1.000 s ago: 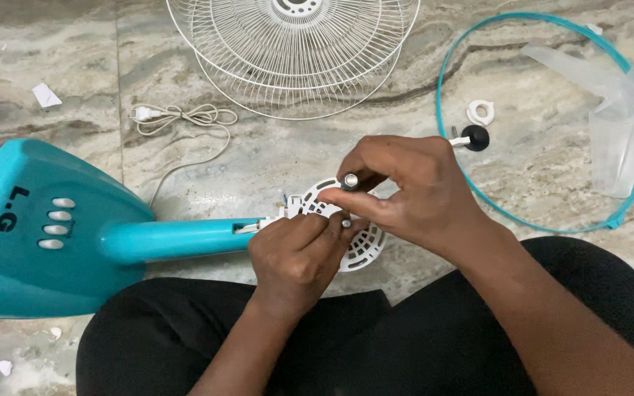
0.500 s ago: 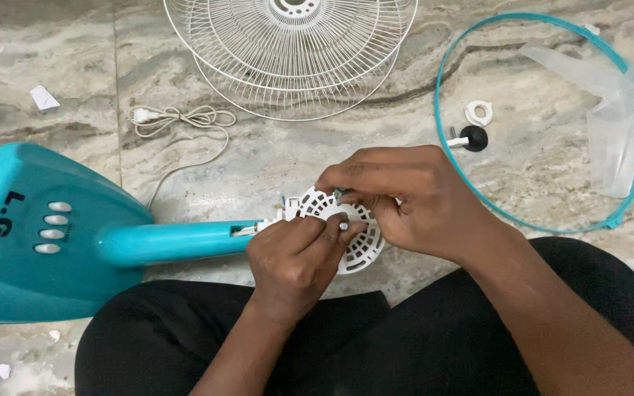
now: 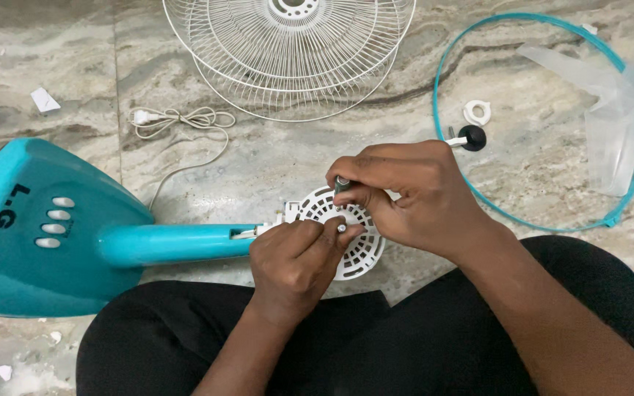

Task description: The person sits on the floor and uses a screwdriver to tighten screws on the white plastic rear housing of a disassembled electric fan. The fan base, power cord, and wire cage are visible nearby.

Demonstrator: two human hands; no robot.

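**Item: white vented motor cover** [image 3: 346, 242], centre of the frame, at the end of the teal fan stand [image 3: 97, 235], which lies on its side along the marble floor [image 3: 273, 161].
- Make: thin moulded plastic disc with slotted ribs. Judged light and stiff but brittle at the ribs; best gripped by the rim or solid hub rather than the slats.
- Left hand [image 3: 295, 268]: lower centre, fingers curled together over the near edge of the cover, thumb and forefinger pinching a small silvery piece, likely a screw or shaft tip, though it is too small to tell.
- Right hand [image 3: 412, 194]: centre right, fingers pressed together around a slim dark-tipped tool [image 3: 341, 183], probably a screwdriver, its point set down onto the cover.

**Stand:** smooth glossy plastic, wide base at left of frame with a row of pale buttons. Judged the heaviest part and slippery; the narrow neck offers the surest hold.

**Loose parts on the floor:**
- White wire grille [image 3: 288, 51], top centre. Light, springy, bends easily.
- Teal guard ring [image 3: 442, 95], upper right, lying flat.
- Translucent fan blade [image 3: 610, 132], inside the ring at right. Thin, apt to crack.
- White locking nut [image 3: 477, 112] and black knob [image 3: 471, 138], inside the ring, just beside each other. Small, apt to roll.
- White power cord [image 3: 177, 121], coiled at upper left.
- Paper scraps [image 3: 44, 100], scattered at the edges.
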